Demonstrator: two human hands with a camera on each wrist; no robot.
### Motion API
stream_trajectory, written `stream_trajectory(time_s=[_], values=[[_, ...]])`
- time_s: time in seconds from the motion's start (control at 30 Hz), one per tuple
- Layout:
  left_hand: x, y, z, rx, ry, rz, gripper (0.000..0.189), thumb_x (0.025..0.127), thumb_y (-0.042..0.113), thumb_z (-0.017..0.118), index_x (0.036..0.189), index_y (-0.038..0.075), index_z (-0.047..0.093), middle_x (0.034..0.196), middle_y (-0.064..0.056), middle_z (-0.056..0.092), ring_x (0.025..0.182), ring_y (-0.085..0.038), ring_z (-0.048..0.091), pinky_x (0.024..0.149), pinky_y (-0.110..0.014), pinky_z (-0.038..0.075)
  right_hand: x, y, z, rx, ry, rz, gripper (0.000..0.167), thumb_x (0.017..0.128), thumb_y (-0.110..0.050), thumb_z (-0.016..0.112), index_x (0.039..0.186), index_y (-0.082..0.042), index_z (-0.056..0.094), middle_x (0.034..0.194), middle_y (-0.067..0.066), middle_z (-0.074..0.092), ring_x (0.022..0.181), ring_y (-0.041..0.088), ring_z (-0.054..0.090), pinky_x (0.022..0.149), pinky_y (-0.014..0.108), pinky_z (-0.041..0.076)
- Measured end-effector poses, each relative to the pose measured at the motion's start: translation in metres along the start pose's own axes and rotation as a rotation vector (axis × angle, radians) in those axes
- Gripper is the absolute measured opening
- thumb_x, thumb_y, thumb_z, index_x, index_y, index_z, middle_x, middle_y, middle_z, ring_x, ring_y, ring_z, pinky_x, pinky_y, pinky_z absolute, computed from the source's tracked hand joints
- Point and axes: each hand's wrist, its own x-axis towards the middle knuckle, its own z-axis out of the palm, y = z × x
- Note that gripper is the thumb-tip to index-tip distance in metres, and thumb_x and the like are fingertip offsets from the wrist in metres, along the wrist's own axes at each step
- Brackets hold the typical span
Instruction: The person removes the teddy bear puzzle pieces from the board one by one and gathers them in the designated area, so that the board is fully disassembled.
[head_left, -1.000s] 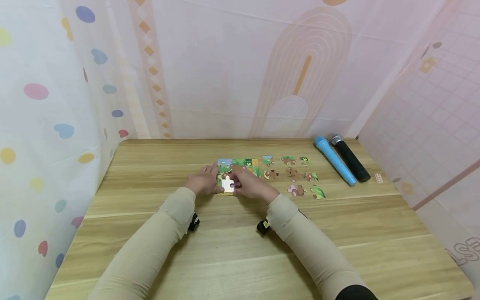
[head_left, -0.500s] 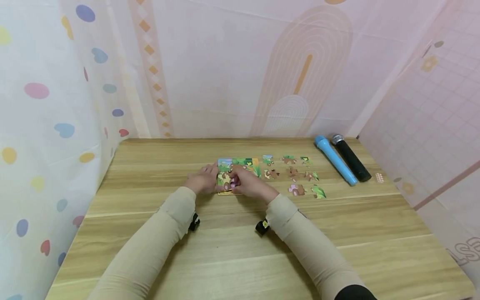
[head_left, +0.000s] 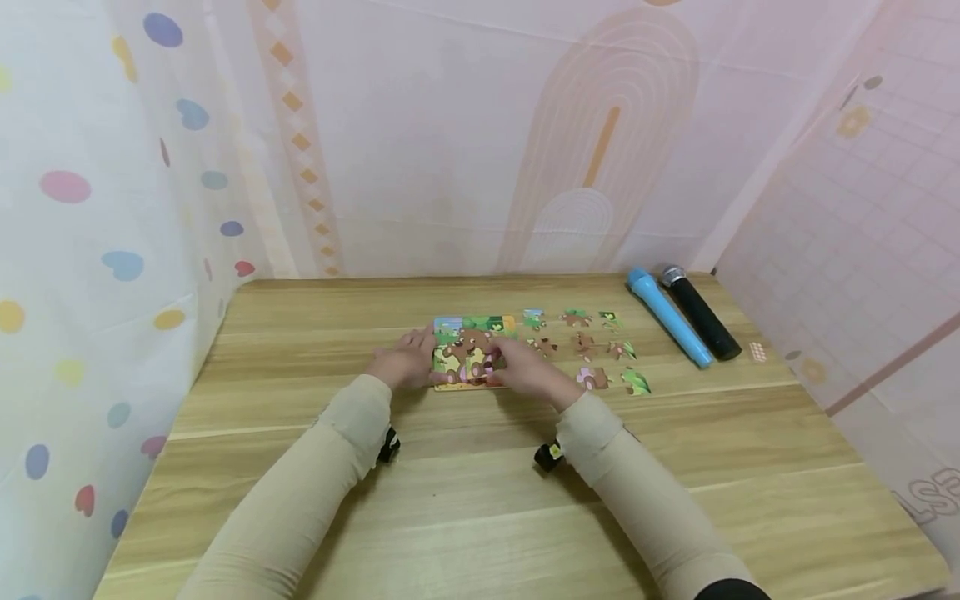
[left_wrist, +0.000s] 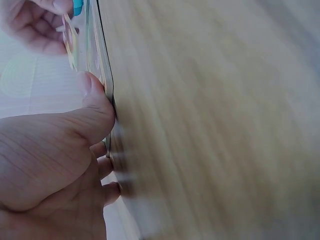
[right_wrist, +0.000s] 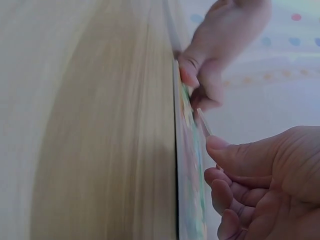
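Observation:
A rectangular jigsaw puzzle board (head_left: 489, 323) with a bear picture lies flat on the table. My left hand (head_left: 405, 360) holds its left side, with the thumb (left_wrist: 92, 95) at the near edge and the fingers round the corner. Over the board's lower middle, my right hand (head_left: 527, 369) pinches a jigsaw piece (head_left: 475, 367) between thumb and fingers. Both wrist views show this piece (right_wrist: 204, 122) tilted and raised just off the board. Part of the board's right side is hidden behind the right hand.
Several loose jigsaw pieces (head_left: 583, 343) lie in rough rows right of the board. A blue microphone (head_left: 670, 321) and a black microphone (head_left: 702, 317) lie side by side at the far right. Patterned cloth walls (head_left: 435, 150) border the wooden table (head_left: 450, 492).
My right hand has moved right across the board with the pinched piece, uncovering more of the bear picture. My left hand stays at the board's left edge.

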Motion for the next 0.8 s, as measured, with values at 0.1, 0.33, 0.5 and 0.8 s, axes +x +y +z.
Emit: stream_trajectory(time_s=[0.1, 0.33, 0.5, 0.8], values=[[0.000, 0.001, 0.000, 0.013, -0.006, 0.000, 0.097, 0.102, 0.050, 0.055, 0.162, 0.005, -0.005, 0.169, -0.018, -0.009, 0.155, -0.036, -0.005, 0.109, -0.080, 0.006, -0.012, 0.011, -0.009, -0.008, 0.019, 0.023, 0.036, 0.095, -0.005, 0.071, 0.129, 0.000, 0.060, 0.116, 0.010, 0.065, 0.105, 0.023, 0.061, 0.088, 0.038, 0.053], [-0.005, 0.005, -0.001, 0.042, -0.011, -0.008, 0.099, 0.102, 0.051, 0.054, 0.161, 0.003, -0.011, 0.169, -0.020, -0.006, 0.155, -0.037, -0.003, 0.110, -0.080, 0.010, -0.034, 0.043, -0.028, -0.022, 0.054, 0.048, 0.033, 0.094, -0.003, 0.071, 0.126, 0.001, 0.061, 0.116, 0.013, 0.066, 0.108, 0.028, 0.062, 0.091, 0.041, 0.053], [-0.005, 0.004, -0.001, 0.035, -0.001, 0.000, 0.098, 0.103, 0.050, 0.054, 0.161, 0.002, -0.010, 0.169, -0.020, -0.006, 0.155, -0.038, -0.003, 0.110, -0.080, 0.010, -0.043, 0.057, -0.035, -0.016, 0.065, 0.062, 0.034, 0.094, -0.002, 0.070, 0.126, 0.002, 0.060, 0.116, 0.014, 0.066, 0.108, 0.029, 0.062, 0.091, 0.043, 0.053], [-0.004, 0.005, -0.002, 0.021, -0.014, -0.005, 0.097, 0.103, 0.050, 0.053, 0.161, 0.004, -0.010, 0.169, -0.018, -0.010, 0.155, -0.036, -0.006, 0.111, -0.078, 0.006, -0.050, 0.073, -0.041, -0.054, 0.047, 0.011, 0.031, 0.090, 0.000, 0.075, 0.117, 0.005, 0.061, 0.111, 0.016, 0.064, 0.105, 0.030, 0.060, 0.092, 0.045, 0.052]])
